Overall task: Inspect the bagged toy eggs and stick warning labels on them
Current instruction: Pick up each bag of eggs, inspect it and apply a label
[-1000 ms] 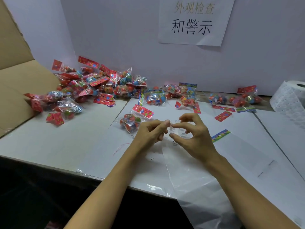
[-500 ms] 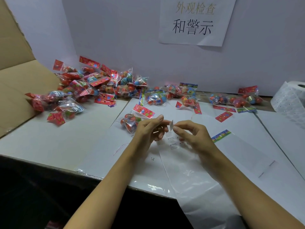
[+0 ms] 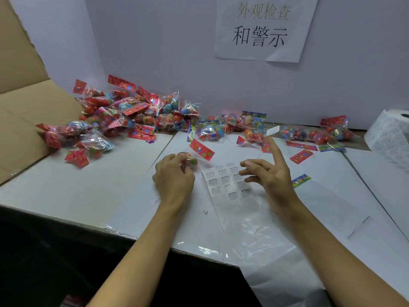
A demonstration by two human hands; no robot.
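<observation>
Clear plastic of the egg bag is blurred; the left hand, fingers curled round it, hides most of it, just left of the label sheet on the tabletop. Right hand hovers just right of the sheet, fingers spread, forefinger raised with a small label seemingly on its tip, print illegible.

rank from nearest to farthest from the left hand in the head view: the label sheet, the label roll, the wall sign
1. Label sheet: just right of the left hand, flat on the table.
2. Wall sign: up on the back wall, right of centre.
3. Label roll: far right edge of the table.
</observation>
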